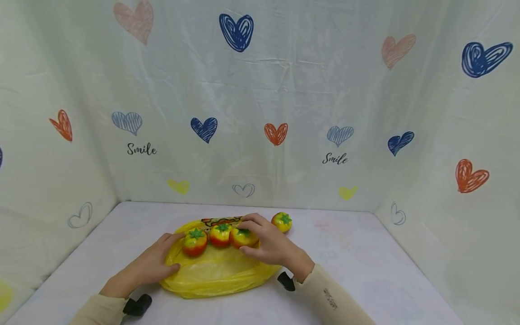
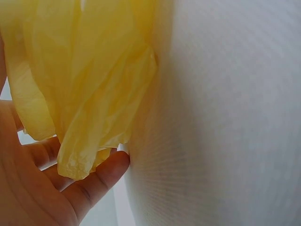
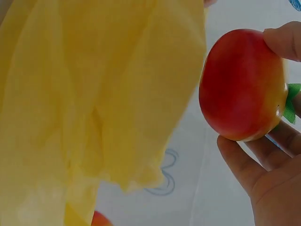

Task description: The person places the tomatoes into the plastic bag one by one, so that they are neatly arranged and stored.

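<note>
A yellow plastic bag point(image 1: 219, 275) lies on the table, its near edge bunched. On it sit a red-and-yellow toy tomato point(image 1: 195, 243) at the left and another tomato point(image 1: 220, 236) in the middle, each with a green leafy top. My right hand point(image 1: 270, 243) grips a third tomato point(image 3: 242, 84) between thumb and fingers, over the bag's right part. At the bag's left edge, my left hand point(image 1: 152, 264) touches the plastic with loosely spread fingers. The left wrist view shows its fingers point(image 2: 96, 183) beside a hanging fold of the bag.
One more tomato point(image 1: 282, 222) stands on the table behind my right hand. A printed strip point(image 1: 221, 221) shows at the bag's back edge. Curtains with hearts point(image 1: 204, 130) enclose the white table point(image 1: 345, 271) at the back and sides.
</note>
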A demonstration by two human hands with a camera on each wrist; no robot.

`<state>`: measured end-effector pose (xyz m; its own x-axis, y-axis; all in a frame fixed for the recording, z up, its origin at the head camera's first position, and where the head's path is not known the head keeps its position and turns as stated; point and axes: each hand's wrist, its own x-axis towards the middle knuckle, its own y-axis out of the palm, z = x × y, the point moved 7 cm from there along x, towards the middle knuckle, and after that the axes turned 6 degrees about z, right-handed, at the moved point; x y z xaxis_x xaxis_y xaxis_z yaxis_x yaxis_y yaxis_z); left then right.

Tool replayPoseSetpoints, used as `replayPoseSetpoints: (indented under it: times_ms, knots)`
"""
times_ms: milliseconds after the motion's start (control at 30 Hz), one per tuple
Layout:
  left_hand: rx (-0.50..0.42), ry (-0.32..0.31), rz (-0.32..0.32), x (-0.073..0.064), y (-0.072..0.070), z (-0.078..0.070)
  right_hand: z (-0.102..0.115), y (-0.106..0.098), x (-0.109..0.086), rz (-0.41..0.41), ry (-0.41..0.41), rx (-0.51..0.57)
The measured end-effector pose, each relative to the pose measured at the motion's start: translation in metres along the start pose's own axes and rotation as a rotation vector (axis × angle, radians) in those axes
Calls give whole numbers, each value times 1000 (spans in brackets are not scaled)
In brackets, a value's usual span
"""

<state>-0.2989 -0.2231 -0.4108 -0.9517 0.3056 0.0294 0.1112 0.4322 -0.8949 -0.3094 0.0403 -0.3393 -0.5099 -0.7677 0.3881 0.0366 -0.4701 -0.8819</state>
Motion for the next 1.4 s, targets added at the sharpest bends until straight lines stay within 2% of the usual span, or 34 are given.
replayPoseSetpoints:
  times_ms: [333,567,800,967,1400]
  knots:
    - [4,-23,-1,-2,0,1,16,25,18,82,-37,-30]
    - [3,-14,-4,-1,-2,-2,20,38,23,123,2,5]
    - [6,-11,-2,1,-3,-3,23,51,28,161,9,96]
    - [4,-22,0,1,-3,-3,21,60,31,191,53,126]
    - [-6,-19,9,3,1,0,16,76,35,250,114,127]
